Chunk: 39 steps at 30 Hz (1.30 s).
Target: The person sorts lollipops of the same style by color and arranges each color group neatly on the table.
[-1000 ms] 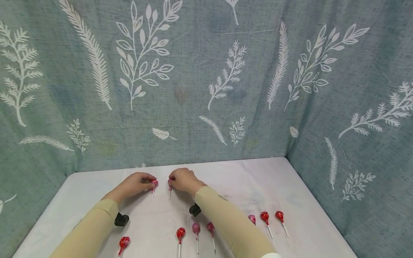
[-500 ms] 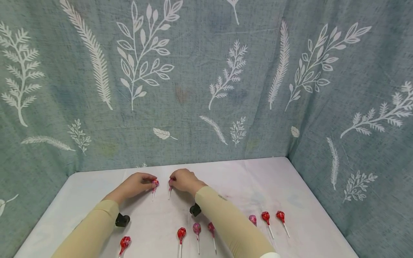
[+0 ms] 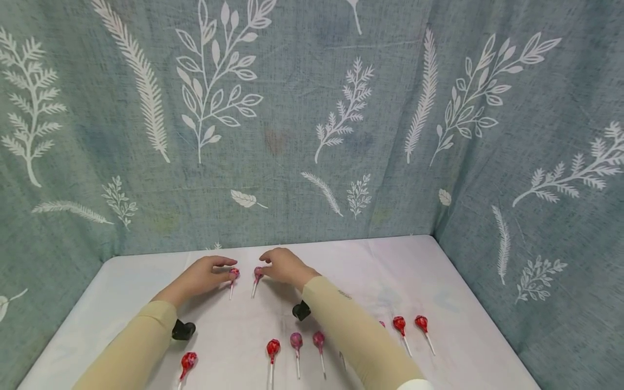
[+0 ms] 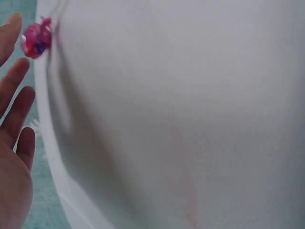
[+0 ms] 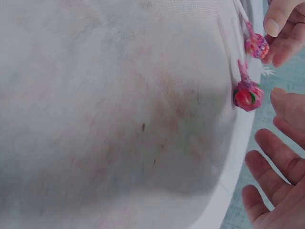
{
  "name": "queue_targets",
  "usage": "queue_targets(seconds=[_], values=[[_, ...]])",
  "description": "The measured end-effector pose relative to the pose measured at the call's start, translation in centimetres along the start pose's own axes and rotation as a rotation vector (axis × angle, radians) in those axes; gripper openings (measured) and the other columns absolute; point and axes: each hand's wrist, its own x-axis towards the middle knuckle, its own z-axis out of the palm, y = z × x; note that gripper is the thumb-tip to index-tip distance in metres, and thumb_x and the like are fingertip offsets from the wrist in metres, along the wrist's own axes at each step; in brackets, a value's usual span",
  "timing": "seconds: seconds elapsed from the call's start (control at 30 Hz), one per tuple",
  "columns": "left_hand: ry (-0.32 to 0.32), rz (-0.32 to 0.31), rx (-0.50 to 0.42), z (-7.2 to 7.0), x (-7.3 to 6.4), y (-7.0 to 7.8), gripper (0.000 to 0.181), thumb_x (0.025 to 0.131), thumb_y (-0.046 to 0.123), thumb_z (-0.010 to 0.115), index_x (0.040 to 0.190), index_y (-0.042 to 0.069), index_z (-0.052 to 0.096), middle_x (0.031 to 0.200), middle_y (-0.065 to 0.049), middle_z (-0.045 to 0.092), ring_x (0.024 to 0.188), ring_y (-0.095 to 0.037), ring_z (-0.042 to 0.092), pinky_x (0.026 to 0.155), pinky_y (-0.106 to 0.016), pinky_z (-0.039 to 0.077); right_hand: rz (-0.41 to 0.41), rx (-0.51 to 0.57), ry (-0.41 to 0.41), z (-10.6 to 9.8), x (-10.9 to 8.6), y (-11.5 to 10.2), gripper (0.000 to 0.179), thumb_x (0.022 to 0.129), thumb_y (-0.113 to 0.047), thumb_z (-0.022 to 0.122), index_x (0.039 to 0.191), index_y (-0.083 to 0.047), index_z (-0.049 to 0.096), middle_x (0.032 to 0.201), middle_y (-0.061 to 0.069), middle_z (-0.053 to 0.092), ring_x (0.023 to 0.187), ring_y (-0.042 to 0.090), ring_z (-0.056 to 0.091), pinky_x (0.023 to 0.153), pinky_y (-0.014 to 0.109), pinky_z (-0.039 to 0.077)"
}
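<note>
At the far side of the white table, two pink-wrapped lollipops lie side by side, sticks toward me. My left hand (image 3: 207,275) is at the left lollipop (image 3: 235,273), thumb and fingers parted around its head. In the left wrist view, gaps show between that candy (image 4: 35,40) and the fingers (image 4: 23,102). Right of the other lollipop (image 3: 258,272) is my right hand (image 3: 287,266), its fingers spread. The right wrist view shows this lollipop (image 5: 248,95) apart from the right fingertips, while the left thumb (image 5: 274,24) is close to its neighbour (image 5: 257,46).
Nearer on the white table (image 3: 234,330) lie a red lollipop (image 3: 188,360) at left, another red one (image 3: 273,348) and two pink ones (image 3: 296,341) in the middle, and two red ones (image 3: 399,325) at right. My right forearm partly covers others. A leaf-patterned curtain (image 3: 273,124) stands behind.
Both hands have loosened from their lollipops and the fingers have spread. The right hand has drawn slightly to the right, leaving its lollipop on the table.
</note>
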Motion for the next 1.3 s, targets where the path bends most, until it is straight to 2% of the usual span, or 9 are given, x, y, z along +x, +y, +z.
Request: queue_targets(seconds=[0.07,0.23,0.4,0.63,0.8,0.97,1.13,1.3], values=[[0.016,0.002,-0.006,-0.1,-0.1,0.2,0.053,0.089,0.046,0.072,0.133,0.016,0.064,0.135,-0.014,0.057,0.13,-0.041,0.046,0.1,-0.064,0.037,-0.023,-0.001,-0.008,-0.4,-0.5,0.1,0.039,0.097,-0.036,0.065,0.131,-0.016,0.066,0.119,-0.001,0.068,0.11,0.011,0.061,0.093,0.026,0.047],[0.043,0.05,-0.033,-0.3,-0.3,0.9,0.052,0.09,0.044,0.072,0.134,0.019,0.063,0.136,-0.011,0.057,0.128,-0.039,0.047,0.099,-0.064,0.037,-0.096,-0.007,0.009,-1.1,-1.9,0.3,0.038,0.096,-0.031,0.067,0.13,-0.014,0.066,0.12,0.001,0.068,0.111,0.012,0.06,0.095,0.026,0.046],[0.072,0.088,-0.056,-0.5,-1.2,2.8,0.049,0.09,0.044,0.073,0.133,0.023,0.064,0.135,-0.007,0.059,0.126,-0.036,0.049,0.1,-0.059,0.038,-0.121,0.027,0.029,-1.7,-3.4,0.6,0.04,0.096,-0.031,0.068,0.131,-0.012,0.065,0.123,0.002,0.067,0.113,0.012,0.059,0.096,0.028,0.045],[0.064,0.119,-0.098,-0.1,-2.6,5.8,0.054,0.086,0.054,0.072,0.132,0.027,0.064,0.136,-0.002,0.059,0.129,-0.034,0.048,0.101,-0.06,0.038,-0.129,0.094,0.05,-2.9,-5.9,0.9,0.042,0.095,-0.036,0.067,0.132,-0.016,0.065,0.125,-0.004,0.065,0.114,0.009,0.057,0.095,0.029,0.046],[0.062,0.15,-0.15,1.0,-3.9,8.0,0.052,0.085,0.055,0.073,0.13,0.03,0.065,0.134,0.002,0.06,0.125,-0.027,0.052,0.097,-0.058,0.042,-0.144,0.139,0.066,-3.6,-8.0,0.9,0.042,0.095,-0.038,0.067,0.132,-0.017,0.065,0.125,-0.006,0.064,0.116,0.009,0.057,0.096,0.03,0.046],[0.034,0.188,-0.213,2.3,-4.9,9.7,0.048,0.086,0.05,0.074,0.128,0.031,0.065,0.131,0.004,0.062,0.128,-0.024,0.05,0.103,-0.058,0.037,-0.137,0.19,0.069,-3.9,-10.2,1.6,0.044,0.095,-0.042,0.065,0.134,-0.02,0.064,0.124,-0.009,0.063,0.117,0.008,0.056,0.097,0.033,0.046],[0.018,0.211,-0.211,3.6,-5.8,11.0,0.049,0.085,0.051,0.074,0.129,0.032,0.065,0.134,0.005,0.059,0.133,-0.027,0.046,0.102,-0.059,0.037,-0.101,0.241,0.085,-4.1,-12.8,2.7,0.044,0.095,-0.044,0.066,0.133,-0.024,0.064,0.122,-0.012,0.063,0.115,0.009,0.057,0.095,0.037,0.048],[0.009,0.228,-0.224,4.9,-6.6,11.9,0.047,0.085,0.051,0.074,0.128,0.034,0.065,0.13,0.011,0.061,0.13,-0.026,0.049,0.102,-0.059,0.038,-0.108,0.28,0.091,-4.1,-14.8,3.7,0.045,0.094,-0.047,0.065,0.133,-0.024,0.064,0.122,-0.012,0.063,0.117,0.009,0.056,0.096,0.038,0.047]])
